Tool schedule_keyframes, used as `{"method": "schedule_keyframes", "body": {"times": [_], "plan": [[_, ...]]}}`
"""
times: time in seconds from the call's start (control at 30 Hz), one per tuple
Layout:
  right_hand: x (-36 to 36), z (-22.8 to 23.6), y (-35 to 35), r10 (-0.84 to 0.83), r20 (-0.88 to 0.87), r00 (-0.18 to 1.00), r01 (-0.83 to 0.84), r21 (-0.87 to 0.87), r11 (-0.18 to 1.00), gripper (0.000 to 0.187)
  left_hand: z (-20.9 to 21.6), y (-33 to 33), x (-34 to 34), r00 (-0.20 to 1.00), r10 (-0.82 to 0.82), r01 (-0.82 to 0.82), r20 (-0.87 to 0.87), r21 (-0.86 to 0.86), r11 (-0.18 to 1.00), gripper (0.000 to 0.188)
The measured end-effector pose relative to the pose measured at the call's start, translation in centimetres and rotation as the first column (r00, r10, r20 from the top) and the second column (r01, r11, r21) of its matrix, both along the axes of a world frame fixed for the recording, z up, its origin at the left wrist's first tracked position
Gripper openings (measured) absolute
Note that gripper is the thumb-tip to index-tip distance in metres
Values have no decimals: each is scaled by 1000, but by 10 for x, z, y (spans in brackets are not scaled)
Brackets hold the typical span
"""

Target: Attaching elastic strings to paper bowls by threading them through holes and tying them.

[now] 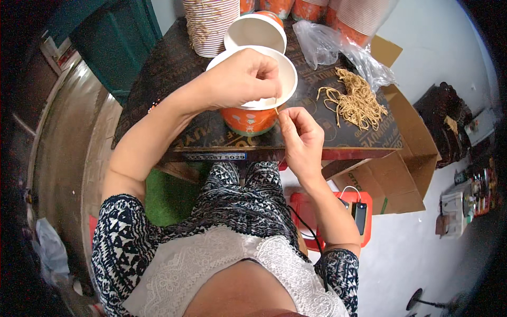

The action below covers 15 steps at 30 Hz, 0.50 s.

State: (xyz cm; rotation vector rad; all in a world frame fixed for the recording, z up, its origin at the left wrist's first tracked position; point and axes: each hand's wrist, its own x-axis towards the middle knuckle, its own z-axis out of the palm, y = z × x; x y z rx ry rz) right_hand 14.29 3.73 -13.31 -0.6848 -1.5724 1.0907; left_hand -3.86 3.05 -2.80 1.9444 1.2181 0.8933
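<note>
An orange paper bucket (249, 122) with a white inside stands upright near the front edge of the table. My left hand (244, 79) is over its mouth, fingers closed in a pinch on a short tan cord (276, 108) at the right side of the rim. Just outside the rim, my right hand (303, 138) pinches the lower part of that cord between thumb and forefinger. Where the cord meets the bucket wall is too small to make out. A heap of loose tan cords (359, 103) lies to the right of the bucket.
Behind the bucket, another bucket (256, 34) lies tipped toward me. A tall nested stack of buckets (211, 26) stands at the back left of the dark table (158, 90). Clear plastic bags (322, 45) lie at the back right. A cardboard box (391, 179) stands beside the table's right edge.
</note>
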Motion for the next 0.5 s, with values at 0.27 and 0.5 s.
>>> {"method": "schedule_keyframes", "body": {"times": [0.27, 0.5], "plan": [[9, 5, 4, 66, 3, 998, -66, -21, 998, 12, -4, 5, 5, 965, -57, 109, 256, -193, 975, 11], [30, 55, 8, 136, -87, 987, -133, 39, 990, 9, -8, 7, 5, 984, -95, 114, 153, -118, 987, 12]]}}
